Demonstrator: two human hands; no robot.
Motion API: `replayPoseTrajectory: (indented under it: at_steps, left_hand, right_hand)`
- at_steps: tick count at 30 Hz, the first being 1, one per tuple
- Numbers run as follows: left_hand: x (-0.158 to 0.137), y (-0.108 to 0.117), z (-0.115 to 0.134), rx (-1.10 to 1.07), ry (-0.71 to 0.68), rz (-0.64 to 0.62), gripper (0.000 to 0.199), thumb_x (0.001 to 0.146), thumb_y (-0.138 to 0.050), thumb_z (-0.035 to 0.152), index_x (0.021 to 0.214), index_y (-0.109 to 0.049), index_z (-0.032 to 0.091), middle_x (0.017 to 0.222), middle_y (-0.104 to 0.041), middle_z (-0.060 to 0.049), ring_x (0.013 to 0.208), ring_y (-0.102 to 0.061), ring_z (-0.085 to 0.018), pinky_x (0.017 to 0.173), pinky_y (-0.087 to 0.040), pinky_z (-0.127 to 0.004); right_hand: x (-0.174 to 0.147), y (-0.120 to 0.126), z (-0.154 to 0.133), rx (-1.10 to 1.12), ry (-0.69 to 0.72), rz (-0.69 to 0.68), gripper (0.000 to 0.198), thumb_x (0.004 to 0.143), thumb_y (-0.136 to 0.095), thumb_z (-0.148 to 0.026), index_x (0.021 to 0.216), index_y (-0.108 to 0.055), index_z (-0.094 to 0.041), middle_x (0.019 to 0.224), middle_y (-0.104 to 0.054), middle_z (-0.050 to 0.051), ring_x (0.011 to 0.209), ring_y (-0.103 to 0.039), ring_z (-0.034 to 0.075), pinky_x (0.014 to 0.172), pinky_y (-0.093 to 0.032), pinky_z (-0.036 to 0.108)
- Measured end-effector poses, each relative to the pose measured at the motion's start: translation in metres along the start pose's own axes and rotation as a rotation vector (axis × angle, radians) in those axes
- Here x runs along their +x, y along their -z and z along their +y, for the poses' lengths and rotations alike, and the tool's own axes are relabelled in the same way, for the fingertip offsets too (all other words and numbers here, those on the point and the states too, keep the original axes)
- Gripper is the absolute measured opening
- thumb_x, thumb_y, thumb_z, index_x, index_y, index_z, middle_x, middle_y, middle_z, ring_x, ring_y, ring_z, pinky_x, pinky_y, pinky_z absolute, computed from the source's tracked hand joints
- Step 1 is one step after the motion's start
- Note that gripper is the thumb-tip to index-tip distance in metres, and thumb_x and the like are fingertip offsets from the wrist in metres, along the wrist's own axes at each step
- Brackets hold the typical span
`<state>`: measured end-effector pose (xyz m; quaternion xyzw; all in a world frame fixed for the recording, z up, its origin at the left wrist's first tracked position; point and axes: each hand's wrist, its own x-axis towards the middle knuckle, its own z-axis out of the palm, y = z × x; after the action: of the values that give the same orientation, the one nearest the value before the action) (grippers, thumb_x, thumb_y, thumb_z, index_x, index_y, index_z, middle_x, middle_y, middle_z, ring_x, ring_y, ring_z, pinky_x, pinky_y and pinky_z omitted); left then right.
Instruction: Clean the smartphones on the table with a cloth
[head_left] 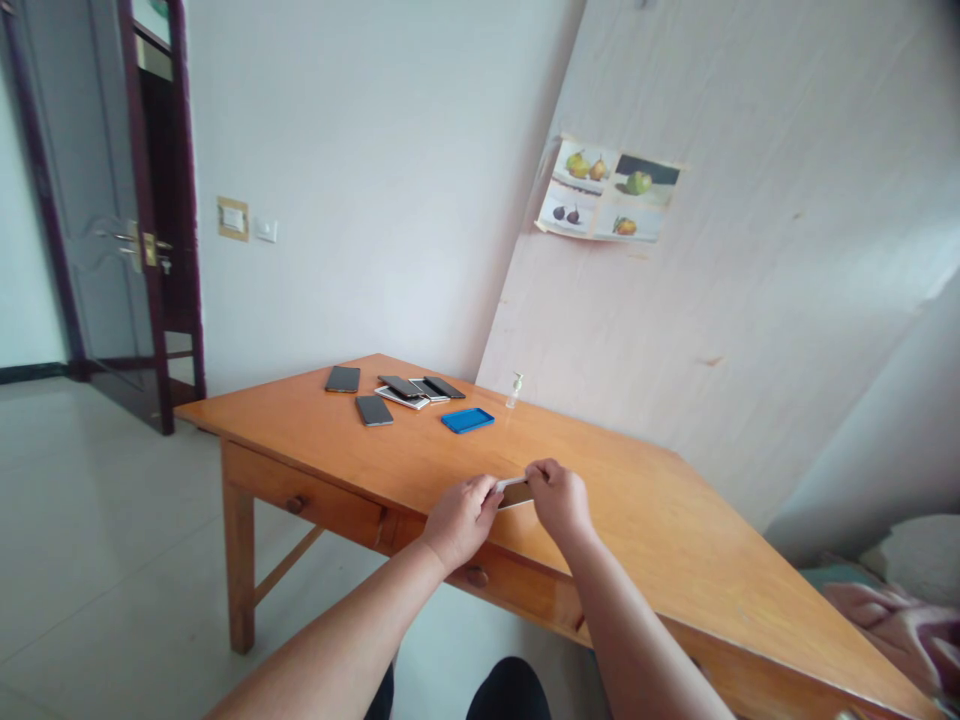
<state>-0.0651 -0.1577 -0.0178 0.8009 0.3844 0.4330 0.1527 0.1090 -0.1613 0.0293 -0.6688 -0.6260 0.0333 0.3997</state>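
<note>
Between my two hands is a smartphone (pixel 516 494) with a white edge and a dark, brownish face, held just above the front part of the wooden table. My left hand (pixel 463 515) grips its left end, fingers closed round it. At the other end my right hand (pixel 559 497) pinches the phone near its upper right corner. The fingers cover both ends, so only the middle shows. Beyond the hands lies a blue phone case (pixel 468 420), its hollow side up.
Several phones lie on the wooden table (pixel 637 500) at the far left, among them a dark one (pixel 343 379), another dark one (pixel 373 410) and an overlapping pile (pixel 405 390). A small clear pump bottle (pixel 514 390) stands near the wall. Drawer knobs (pixel 477 576) stick out in front.
</note>
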Motion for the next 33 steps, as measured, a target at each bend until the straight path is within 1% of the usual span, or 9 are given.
replayPoseTrajectory:
  at_steps: [3,5,11,14,20,22,24,30,33]
  left_hand:
    - [0.000,0.002,0.000,-0.007,-0.014,-0.011,0.020,0.099,-0.041,0.029,0.091,-0.058,0.023,0.088,-0.068,-0.004,0.083,-0.064,-0.020,0.070,-0.042,-0.027]
    - [0.000,0.002,0.000,-0.005,-0.017,-0.015,0.021,0.099,-0.040,0.029,0.092,-0.058,0.023,0.089,-0.068,-0.004,0.083,-0.064,-0.020,0.070,-0.042,-0.027]
    - [0.001,0.002,0.000,0.011,-0.012,0.001,0.016,0.098,-0.044,0.028,0.090,-0.057,0.024,0.086,-0.066,-0.002,0.080,-0.062,-0.019,0.069,-0.040,-0.027]
    - [0.001,0.000,0.001,0.015,-0.010,0.012,0.016,0.097,-0.045,0.028,0.089,-0.057,0.024,0.085,-0.066,-0.002,0.080,-0.062,-0.019,0.070,-0.040,-0.027]
    - [0.001,0.002,-0.001,0.011,-0.026,-0.001,0.020,0.100,-0.040,0.029,0.089,-0.056,0.023,0.087,-0.067,-0.003,0.081,-0.064,-0.019,0.068,-0.041,-0.027]
    - [0.001,0.003,-0.001,0.010,-0.033,-0.006,0.020,0.100,-0.039,0.027,0.089,-0.055,0.022,0.088,-0.067,-0.003,0.082,-0.064,-0.018,0.068,-0.041,-0.026]
    - [0.001,0.003,-0.001,0.016,-0.033,-0.006,0.019,0.099,-0.040,0.027,0.088,-0.055,0.022,0.087,-0.067,-0.003,0.080,-0.063,-0.018,0.067,-0.041,-0.026]
    - [0.001,0.001,0.001,0.033,-0.024,0.007,0.015,0.098,-0.043,0.026,0.088,-0.054,0.024,0.085,-0.066,-0.001,0.080,-0.063,-0.018,0.069,-0.040,-0.026]
    - [0.001,-0.001,0.001,0.034,-0.022,0.013,0.015,0.098,-0.044,0.026,0.088,-0.054,0.023,0.084,-0.066,-0.002,0.080,-0.063,-0.018,0.069,-0.040,-0.026]
  right_hand:
    - [-0.018,-0.013,-0.024,0.017,0.080,-0.061,0.023,0.087,-0.051,-0.032,0.075,-0.069,-0.024,0.079,-0.072,0.003,0.075,-0.062,0.018,0.066,-0.039,0.025]
    - [-0.019,-0.013,-0.027,0.017,0.091,-0.072,0.022,0.087,-0.051,-0.032,0.075,-0.069,-0.024,0.080,-0.072,0.003,0.076,-0.062,0.017,0.067,-0.039,0.024]
    - [0.016,0.016,0.017,-0.044,-0.045,0.012,0.027,0.088,-0.047,-0.032,0.076,-0.068,-0.021,0.073,-0.071,0.006,0.069,-0.062,0.019,0.061,-0.039,0.026]
    - [0.022,0.020,0.023,-0.072,-0.064,0.025,0.028,0.088,-0.047,-0.031,0.074,-0.068,-0.020,0.072,-0.071,0.006,0.068,-0.061,0.019,0.060,-0.038,0.026]
    - [-0.014,-0.010,-0.026,-0.060,0.073,-0.049,0.024,0.089,-0.050,-0.029,0.077,-0.069,-0.021,0.081,-0.072,0.004,0.077,-0.062,0.016,0.066,-0.038,0.023]
    - [-0.020,-0.014,-0.035,-0.055,0.103,-0.069,0.024,0.090,-0.050,-0.030,0.077,-0.069,-0.022,0.081,-0.072,0.003,0.077,-0.062,0.015,0.068,-0.039,0.023]
    - [-0.016,-0.010,-0.030,-0.066,0.091,-0.066,0.024,0.090,-0.050,-0.031,0.077,-0.069,-0.022,0.081,-0.072,0.003,0.078,-0.063,0.016,0.068,-0.039,0.023]
    - [0.018,0.023,0.015,-0.145,-0.055,-0.002,0.031,0.092,-0.044,-0.031,0.080,-0.070,-0.019,0.075,-0.071,0.006,0.071,-0.063,0.018,0.062,-0.038,0.025]
    - [0.014,0.021,0.010,-0.169,-0.058,-0.005,0.032,0.093,-0.044,-0.031,0.081,-0.070,-0.018,0.076,-0.071,0.006,0.071,-0.062,0.018,0.061,-0.037,0.026]
